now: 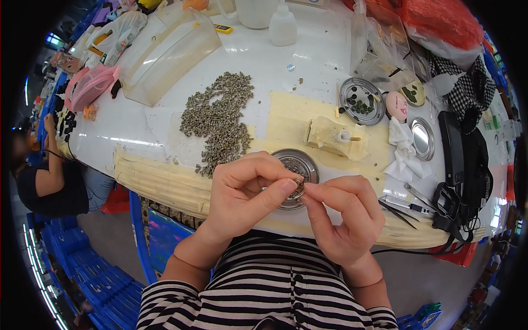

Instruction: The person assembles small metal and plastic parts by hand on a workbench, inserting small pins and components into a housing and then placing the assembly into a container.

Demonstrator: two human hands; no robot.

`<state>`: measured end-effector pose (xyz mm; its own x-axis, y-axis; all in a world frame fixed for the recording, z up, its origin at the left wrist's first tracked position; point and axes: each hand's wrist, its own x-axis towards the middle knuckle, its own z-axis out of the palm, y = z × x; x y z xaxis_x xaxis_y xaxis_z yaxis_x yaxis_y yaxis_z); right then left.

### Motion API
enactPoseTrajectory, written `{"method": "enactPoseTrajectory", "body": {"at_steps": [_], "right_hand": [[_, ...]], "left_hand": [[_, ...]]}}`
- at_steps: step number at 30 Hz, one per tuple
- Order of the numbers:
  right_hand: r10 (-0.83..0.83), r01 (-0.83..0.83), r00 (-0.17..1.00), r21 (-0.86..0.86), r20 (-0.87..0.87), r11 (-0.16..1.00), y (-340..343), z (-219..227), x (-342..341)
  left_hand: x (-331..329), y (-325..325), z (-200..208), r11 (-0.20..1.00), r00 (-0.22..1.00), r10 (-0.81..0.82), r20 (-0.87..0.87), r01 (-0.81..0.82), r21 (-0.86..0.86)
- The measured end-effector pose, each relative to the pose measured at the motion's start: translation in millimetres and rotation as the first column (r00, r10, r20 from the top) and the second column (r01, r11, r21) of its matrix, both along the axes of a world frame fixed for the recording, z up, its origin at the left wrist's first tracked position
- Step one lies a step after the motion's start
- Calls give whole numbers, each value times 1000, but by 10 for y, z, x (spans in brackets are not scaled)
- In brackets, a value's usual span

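Observation:
My left hand [245,187] pinches a small metal part [298,180] between thumb and forefinger. Close against it, my right hand [346,214] has thumb and forefinger pressed together; whatever lies between those tips is too small to make out. Both hands hover over a round metal dish [313,165] with small metal pieces in it, its near side partly hidden by my fingers. Beyond my left hand, a large loose pile of small metal parts [217,124] spreads over the white table [264,66].
A tape-wrapped block [324,137] with a small white fitting stands beyond the dish. To its right lies a metal dish of dark green pieces [378,113]. Tweezers [421,195] and a utility knife [404,204] lie at right. A see-through tray [170,60] sits far left, near another person [49,184].

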<state>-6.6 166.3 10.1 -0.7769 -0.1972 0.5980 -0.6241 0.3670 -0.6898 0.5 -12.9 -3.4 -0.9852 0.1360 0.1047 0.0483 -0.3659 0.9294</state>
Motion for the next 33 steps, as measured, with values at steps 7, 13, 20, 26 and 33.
{"method": "enactPoseTrajectory", "body": {"at_steps": [7,13,20,26,33], "right_hand": [[-18,19,1000,36,-24,999,-37,10,-20],[-41,41,997,-2,-69,999,-39,-25,-48],[-41,41,998,-11,-52,999,-42,-23,-38],[-58,57,997,-5,-54,998,-39,-7,-42],[-65,65,997,1,-49,998,-10,5,-34]], "left_hand": [[6,-2,-24,1000,1000,0,-28,0,5],[3,0,-2,999,1000,-1,-29,0,-36],[8,-1,1,999,1000,-3,-16,2,-33],[6,3,-2,999,1000,-5,-14,4,-37],[1,22,-13,950,971,106,-212,-162,-268]]}}
